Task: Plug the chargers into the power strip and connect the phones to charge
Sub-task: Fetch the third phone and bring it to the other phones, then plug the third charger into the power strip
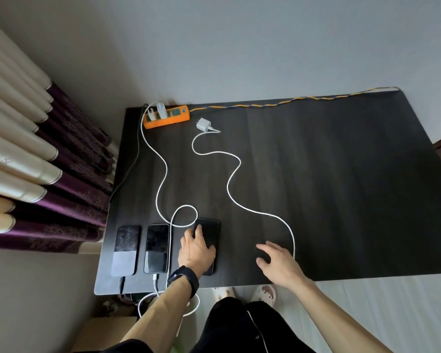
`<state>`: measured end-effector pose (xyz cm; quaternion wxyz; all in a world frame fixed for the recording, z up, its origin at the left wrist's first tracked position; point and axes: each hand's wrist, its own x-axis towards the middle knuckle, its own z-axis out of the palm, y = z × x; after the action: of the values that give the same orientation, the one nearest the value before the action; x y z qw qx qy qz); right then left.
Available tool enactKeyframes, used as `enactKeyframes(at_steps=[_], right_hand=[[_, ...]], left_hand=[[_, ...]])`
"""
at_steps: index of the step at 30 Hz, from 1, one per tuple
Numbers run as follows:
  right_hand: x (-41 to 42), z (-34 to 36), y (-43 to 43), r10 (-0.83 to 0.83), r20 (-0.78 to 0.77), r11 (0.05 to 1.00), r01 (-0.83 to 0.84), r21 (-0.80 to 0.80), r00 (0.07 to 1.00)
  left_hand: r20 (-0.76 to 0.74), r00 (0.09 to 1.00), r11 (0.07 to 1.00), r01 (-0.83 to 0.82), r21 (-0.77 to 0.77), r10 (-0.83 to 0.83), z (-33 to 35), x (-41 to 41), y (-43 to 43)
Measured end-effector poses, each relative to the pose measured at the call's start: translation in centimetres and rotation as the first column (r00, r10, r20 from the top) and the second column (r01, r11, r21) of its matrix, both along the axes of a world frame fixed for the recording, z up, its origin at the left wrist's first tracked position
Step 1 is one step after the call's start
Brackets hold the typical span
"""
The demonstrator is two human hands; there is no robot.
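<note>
An orange power strip (175,117) lies at the table's far left with two white chargers (161,110) plugged into it. A third white charger (203,123) lies loose beside the strip. Its white cable (229,179) snakes toward me and ends behind my right hand (278,261), which hovers over the table with fingers spread. Three dark phones lie near the front edge. The left phone (126,250) has a black cable in it and the middle phone (157,248) a white one. My left hand (196,248) lies on the right phone (210,231), its fingers around the edges.
The black table (341,187) stands against a grey wall. The strip's yellow-blue twisted cord (290,100) runs along the back edge. Purple and cream curtains (49,161) hang at the left. The middle phone's white cable loops off the front edge near my legs and slippers (264,293).
</note>
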<state>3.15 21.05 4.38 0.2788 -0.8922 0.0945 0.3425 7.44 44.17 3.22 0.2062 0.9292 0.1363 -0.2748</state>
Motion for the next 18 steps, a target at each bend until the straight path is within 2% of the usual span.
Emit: enactKeyframes(at_steps=[3,6,15,18], right_hand=[[3.5,1.8,-0.2,-0.049,0.125,0.998,0.044,0.044,0.991],[7.6,3.4,0.4,-0.172,0.182,0.979,0.148,0.140,0.968],[19.1,6.3,5.8,-0.390,0.157,0.889,0.326,0.322,0.907],[23.4,5.4,8.4,-0.457,0.147,0.859,0.392,0.330,0.877]], left_hand=[[0.093,0.995,0.999,-0.016,-0.052,0.021,1.6,2.5,-0.4],[0.186,0.983,0.999,0.004,-0.048,0.005,3.0,5.0,-0.2],[0.275,0.961,0.995,0.015,0.101,-0.043,4.9,14.3,5.3],[0.261,0.947,0.972,0.141,0.187,-0.187,3.6,17.9,7.9]])
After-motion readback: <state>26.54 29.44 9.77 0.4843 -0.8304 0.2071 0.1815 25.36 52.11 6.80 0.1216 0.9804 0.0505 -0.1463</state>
